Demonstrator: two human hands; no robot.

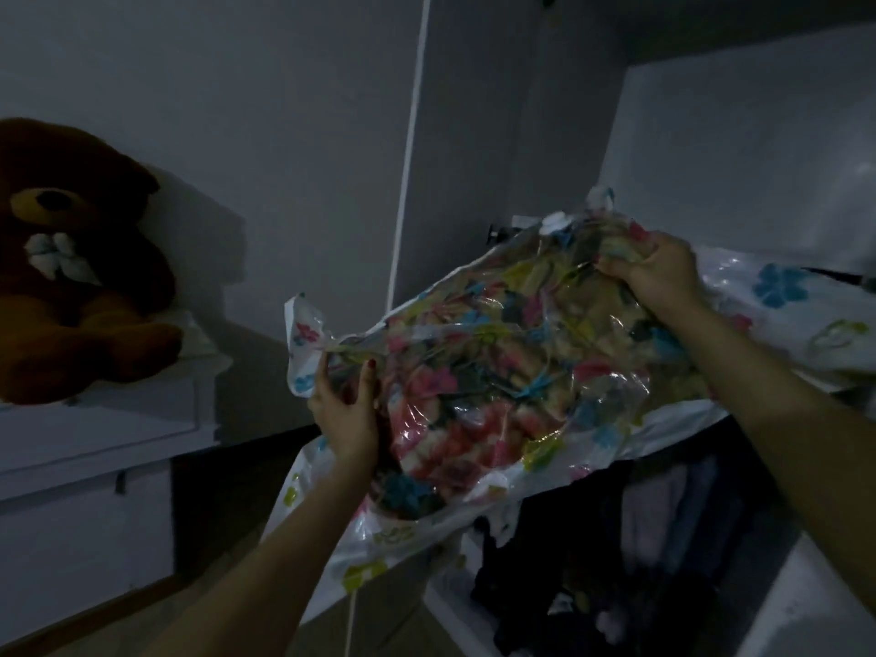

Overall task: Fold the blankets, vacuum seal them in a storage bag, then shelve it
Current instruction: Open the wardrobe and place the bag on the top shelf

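Hands (497, 343) gripping storage bag (497, 372)

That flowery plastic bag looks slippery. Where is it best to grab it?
Probably at opposite ends. The flower-printed, vacuum-packed plastic storage bag is a stiff, tilted slab, so the left hand pinches its lower-left edge and the right hand grips the crinkled upper-right corner from above.
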